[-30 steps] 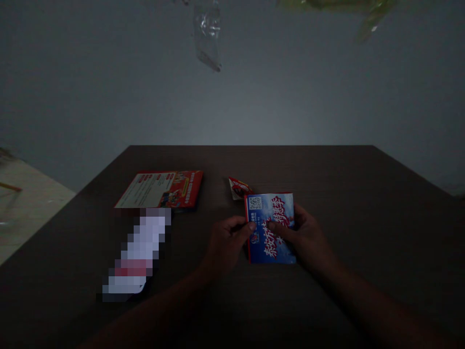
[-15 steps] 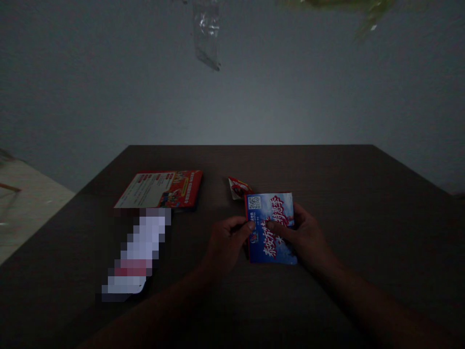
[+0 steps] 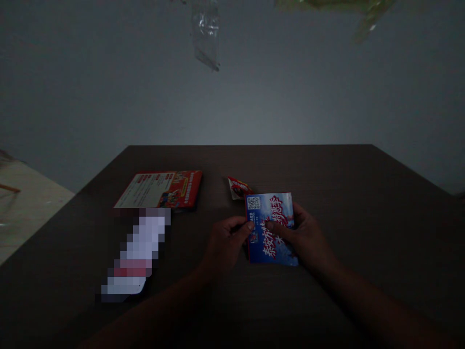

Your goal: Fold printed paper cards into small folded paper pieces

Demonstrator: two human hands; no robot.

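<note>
Between both hands is a blue folded leaflet [image 3: 271, 247] with white and red lettering and a QR code in its upper left corner. My left hand [image 3: 228, 242] pinches its left edge, thumb on top. From the right, my right hand [image 3: 303, 235] grips it with the thumb lying across the printed face and the fingers behind, mostly hidden. Just beyond the leaflet's top left corner a small folded red and white paper [image 3: 239, 188] stands partly raised on the dark table.
A stack of red and white leaflets [image 3: 156, 190] lies at the left on the dark wooden table [image 3: 308, 167]. Nearer to me is a phone-like object [image 3: 140, 257], its screen pixelated. Behind the table rises a grey wall [image 3: 276, 97] with clear tape [image 3: 206, 36] on it.
Almost nothing differs. The leaflet's lower right corner has shifted very slightly, and both hands keep the same hold.
</note>
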